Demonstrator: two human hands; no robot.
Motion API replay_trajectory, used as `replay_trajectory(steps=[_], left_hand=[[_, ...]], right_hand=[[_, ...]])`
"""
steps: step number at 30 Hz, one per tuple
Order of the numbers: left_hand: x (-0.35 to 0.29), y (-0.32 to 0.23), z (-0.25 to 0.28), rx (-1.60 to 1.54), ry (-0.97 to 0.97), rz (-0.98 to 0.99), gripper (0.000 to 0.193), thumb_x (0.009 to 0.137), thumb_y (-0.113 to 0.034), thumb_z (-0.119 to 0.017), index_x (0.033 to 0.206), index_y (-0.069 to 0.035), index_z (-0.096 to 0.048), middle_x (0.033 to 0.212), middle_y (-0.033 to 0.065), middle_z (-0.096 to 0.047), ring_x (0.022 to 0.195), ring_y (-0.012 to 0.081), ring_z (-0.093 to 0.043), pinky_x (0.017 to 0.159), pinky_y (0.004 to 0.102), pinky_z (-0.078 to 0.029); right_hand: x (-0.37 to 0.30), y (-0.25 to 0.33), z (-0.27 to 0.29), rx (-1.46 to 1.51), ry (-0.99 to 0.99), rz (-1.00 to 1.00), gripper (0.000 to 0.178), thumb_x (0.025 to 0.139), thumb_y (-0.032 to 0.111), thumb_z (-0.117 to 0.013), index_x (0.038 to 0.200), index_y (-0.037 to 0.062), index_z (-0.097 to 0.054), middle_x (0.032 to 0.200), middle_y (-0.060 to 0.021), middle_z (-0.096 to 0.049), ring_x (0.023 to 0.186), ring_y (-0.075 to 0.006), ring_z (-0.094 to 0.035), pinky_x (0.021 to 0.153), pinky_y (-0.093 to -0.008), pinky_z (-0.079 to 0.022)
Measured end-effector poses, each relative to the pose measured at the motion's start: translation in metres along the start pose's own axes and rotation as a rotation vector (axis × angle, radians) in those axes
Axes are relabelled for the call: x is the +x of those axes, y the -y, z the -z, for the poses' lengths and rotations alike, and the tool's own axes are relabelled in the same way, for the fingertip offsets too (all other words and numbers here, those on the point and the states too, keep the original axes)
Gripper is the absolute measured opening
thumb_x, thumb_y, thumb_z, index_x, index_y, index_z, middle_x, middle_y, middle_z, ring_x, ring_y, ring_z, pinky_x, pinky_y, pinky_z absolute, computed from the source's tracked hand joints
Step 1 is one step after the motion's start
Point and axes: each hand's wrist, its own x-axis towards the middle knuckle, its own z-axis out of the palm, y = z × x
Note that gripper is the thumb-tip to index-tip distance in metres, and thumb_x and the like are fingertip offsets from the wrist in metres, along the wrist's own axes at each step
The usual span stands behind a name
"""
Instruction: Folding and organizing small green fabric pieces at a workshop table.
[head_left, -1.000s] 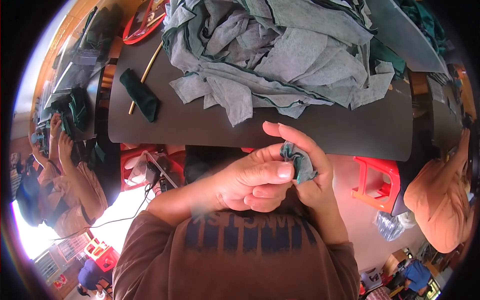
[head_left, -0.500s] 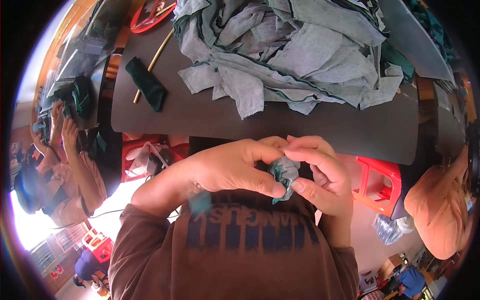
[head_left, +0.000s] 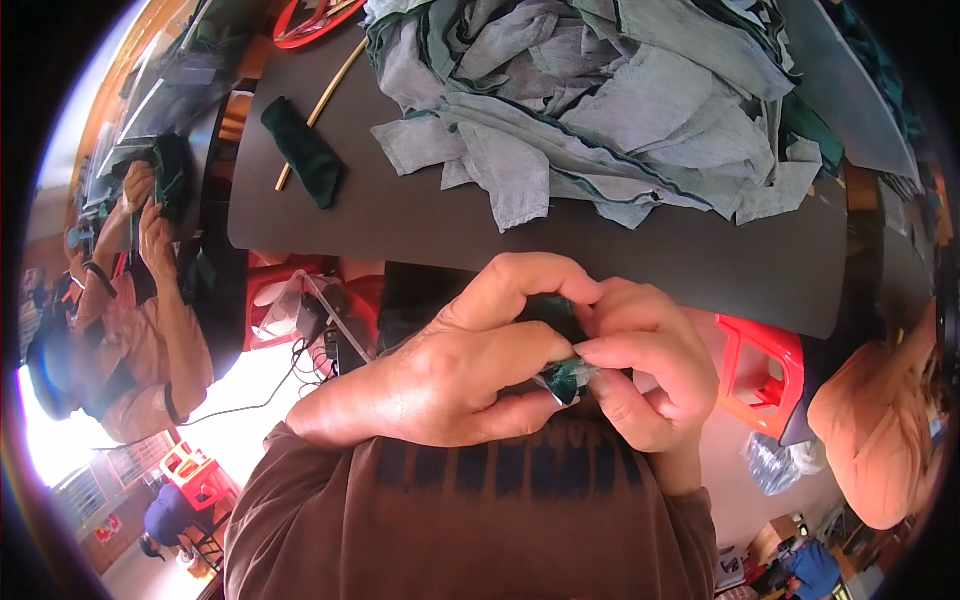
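A small bunched piece of cloth (head_left: pixel 567 381), dark green with a bit of pale grey, is pinched between my two hands in front of my chest. My left hand (head_left: pixel 490 350) grips it with thumb and fingers, the index finger arched above. On the other side, the fingertips and thumb of my right hand (head_left: pixel 650 355) press on the same cloth. Much of it is hidden behind my fingers. Beyond them, on the dark table (head_left: pixel 420 225), lies a large heap of grey fabric pieces (head_left: pixel 610 110) with green edges.
A flat dark green cloth piece (head_left: pixel 303 155) lies across a thin wooden stick (head_left: pixel 322 105) at the table's left. Behind is a red tray (head_left: pixel 310 25). A red stool (head_left: pixel 762 375) stands at right. Co-workers sit on both sides; the left one's hands (head_left: pixel 150 215) handle green cloth.
The cloth between my fingers showed mostly grey before and now shows mainly dark green. My left index finger has risen into an arch, and my hands have drawn tighter round the cloth.
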Motion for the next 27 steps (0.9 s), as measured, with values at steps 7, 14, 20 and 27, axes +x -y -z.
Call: replay_trajectory(steps=[7,14,20,27], left_hand=[[0.000,0.007,-0.004,-0.134,-0.017,0.007,0.022,0.072,0.001,-0.062,0.092,0.003,-0.055,0.122,0.0225,-0.040,0.103,0.0294,-0.049,0.083,0.0350,-0.044],[0.005,0.006,-0.011,-0.070,-0.098,0.012,0.021,0.072,0.005,-0.058,0.093,0.003,-0.054,0.129,0.0246,-0.035,0.094,0.0268,-0.055,0.074,0.0318,-0.047],[0.010,0.004,-0.016,-0.027,-0.196,-0.010,0.017,0.078,0.009,-0.054,0.094,0.004,-0.051,0.124,0.0281,-0.038,0.094,0.0307,-0.062,0.085,0.0364,-0.050],[0.012,0.013,-0.023,0.200,-0.254,-0.009,0.024,0.070,0.012,-0.059,0.090,0.002,-0.052,0.093,0.0165,-0.055,0.078,0.0250,-0.063,0.071,0.0308,-0.052]], right_hand=[[-0.004,0.008,0.001,-0.237,-0.018,0.065,0.029,0.065,-0.004,-0.063,0.094,0.0013,-0.062,0.079,-0.0101,-0.057,0.071,-0.0265,-0.057,0.075,-0.0402,-0.049],[-0.001,0.006,-0.003,-0.340,-0.138,0.149,0.026,0.065,-0.005,-0.062,0.090,0.0015,-0.061,0.079,-0.0098,-0.058,0.070,-0.0249,-0.058,0.071,-0.0385,-0.051],[-0.003,0.004,-0.007,-0.380,-0.170,0.161,0.023,0.069,-0.003,-0.063,0.091,0.0031,-0.058,0.076,-0.0083,-0.056,0.070,-0.0239,-0.059,0.076,-0.0413,-0.050],[-0.006,-0.002,-0.012,-0.400,-0.204,0.177,0.024,0.069,-0.003,-0.064,0.091,0.0031,-0.055,0.076,-0.0081,-0.056,0.067,-0.0248,-0.057,0.075,-0.0417,-0.050]])
